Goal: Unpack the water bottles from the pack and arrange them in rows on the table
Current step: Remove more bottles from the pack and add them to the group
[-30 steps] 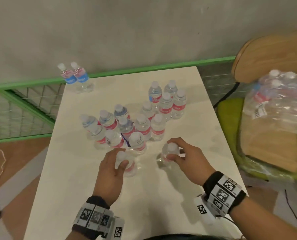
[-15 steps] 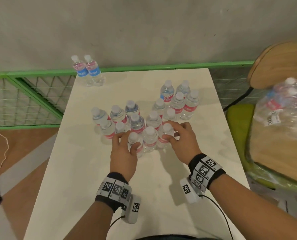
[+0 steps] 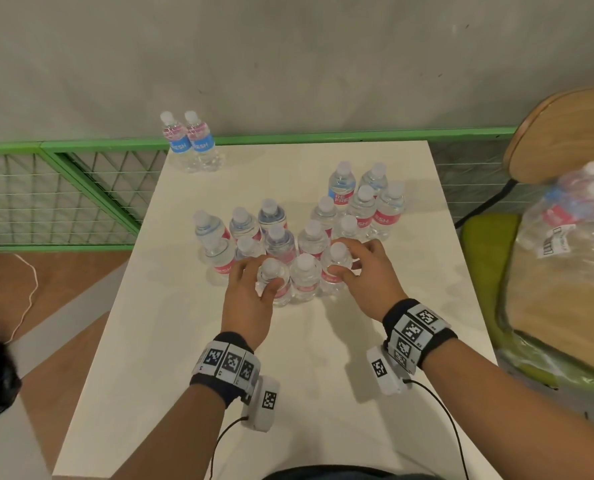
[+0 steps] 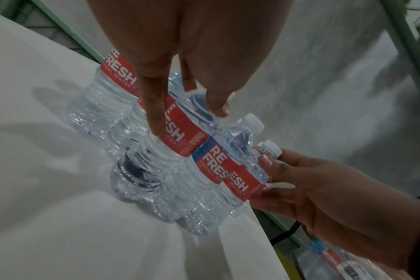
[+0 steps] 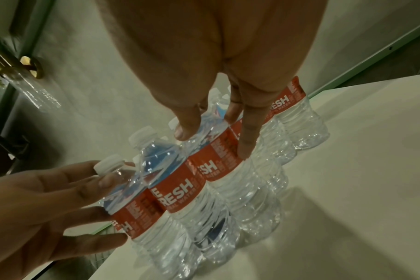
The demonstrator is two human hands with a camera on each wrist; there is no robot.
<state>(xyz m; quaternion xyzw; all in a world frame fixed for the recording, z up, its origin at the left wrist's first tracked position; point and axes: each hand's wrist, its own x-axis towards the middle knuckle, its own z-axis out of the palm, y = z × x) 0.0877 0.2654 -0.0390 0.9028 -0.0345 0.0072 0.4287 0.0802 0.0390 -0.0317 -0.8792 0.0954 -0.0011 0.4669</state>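
Several small clear water bottles with red or blue labels stand clustered mid-table point(image 3: 170, 375). My left hand point(image 3: 259, 277) grips the front-left bottle point(image 3: 277, 293) just under its cap, thumb on the near side. My right hand point(image 3: 349, 259) grips the front-right bottle point(image 3: 333, 277) the same way. One free bottle point(image 3: 306, 277) stands between the two. In the left wrist view my fingers point(image 4: 153, 113) press a red-labelled bottle point(image 4: 178, 136). In the right wrist view my fingertips point(image 5: 246, 149) lie on another red label point(image 5: 216, 164). Both bottles stand upright on the table.
Two blue-labelled bottles point(image 3: 191, 143) stand at the far left corner. A tight group point(image 3: 364, 206) stands at the back right. The plastic-wrapped pack point(image 3: 572, 216) with bottles inside lies on a wooden chair point(image 3: 558, 126) to the right. A green mesh rail point(image 3: 80, 188) runs behind.
Both hands slid their bottles away from me, from the open near part of the table into the front row of the cluster. They still hold them there.
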